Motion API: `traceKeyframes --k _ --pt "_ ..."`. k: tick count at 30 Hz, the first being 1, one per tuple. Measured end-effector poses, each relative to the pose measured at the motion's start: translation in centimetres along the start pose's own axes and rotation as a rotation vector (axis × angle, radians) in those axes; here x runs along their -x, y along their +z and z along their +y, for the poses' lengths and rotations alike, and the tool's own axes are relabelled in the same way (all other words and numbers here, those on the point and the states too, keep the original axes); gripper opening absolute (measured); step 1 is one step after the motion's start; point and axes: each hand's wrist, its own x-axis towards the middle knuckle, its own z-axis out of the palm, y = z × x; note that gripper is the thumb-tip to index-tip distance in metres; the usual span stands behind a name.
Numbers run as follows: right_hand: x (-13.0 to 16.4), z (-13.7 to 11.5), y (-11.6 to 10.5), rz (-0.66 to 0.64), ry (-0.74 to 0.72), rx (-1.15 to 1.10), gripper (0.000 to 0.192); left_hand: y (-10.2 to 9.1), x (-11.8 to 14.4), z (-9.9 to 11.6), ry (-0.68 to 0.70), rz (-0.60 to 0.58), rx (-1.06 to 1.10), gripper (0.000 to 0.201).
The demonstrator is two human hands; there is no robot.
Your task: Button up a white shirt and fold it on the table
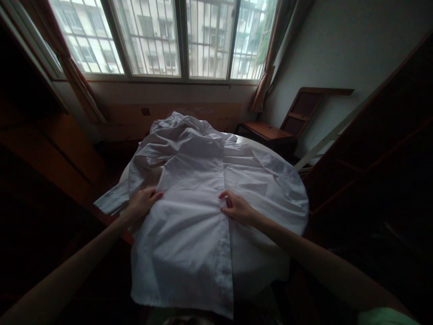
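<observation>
1. Spreading a white shirt [196, 216] front-up over our round worktop [126, 174].
2. Our left hand [142, 203] lies flat at nine o'clock.
3. Our right hand [237, 208] pinches the button placket [226, 225] at centre.

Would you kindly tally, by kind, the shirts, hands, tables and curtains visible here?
White shirt: 1
Hands: 2, left hand and right hand, both resting on the shirt
Round table under the shirt: 1
Small wooden side table: 1
Curtains: 2, left curtain and right curtain
Total: 7
</observation>
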Motion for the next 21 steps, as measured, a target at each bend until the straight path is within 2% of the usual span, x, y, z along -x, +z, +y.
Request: traceKeyframes --k 3,8,10,12,15,17,21 --pt "0.5 -0.2 -0.1 -0.015 0.021 -0.030 0.029 0.0 0.4 -0.2 -0.010 -0.005 0.034 0.043" --pt "2.7 -0.8 0.1 -0.132 0.020 -0.127 0.031 -0.4 2.5 -0.1 -0.189 -0.146 0.396 0.055" --pt "3.5 -0.9 0.3 -0.142 -0.021 -0.082 0.026 -0.7 3.6 0.2 -0.220 -0.196 0.443 0.054" --pt "3.9 -1.0 0.5 -0.107 -0.061 -0.004 0.019 -0.8 4.4 0.6 -0.171 -0.157 0.340 0.048" --pt "4.1 -1.2 0.5 -0.039 -0.070 0.067 0.014 -0.6 5.0 1.0 -0.094 0.060 0.048 0.044" --pt "4.5 -1.4 0.5 -0.022 -0.050 0.041 0.015 -0.4 5.2 0.9 -0.096 0.138 -0.029 0.045" --pt "5.9 -2.0 0.6 -0.080 0.011 -0.041 0.024 -0.5 6.1 0.1 -0.134 0.025 0.173 0.048"
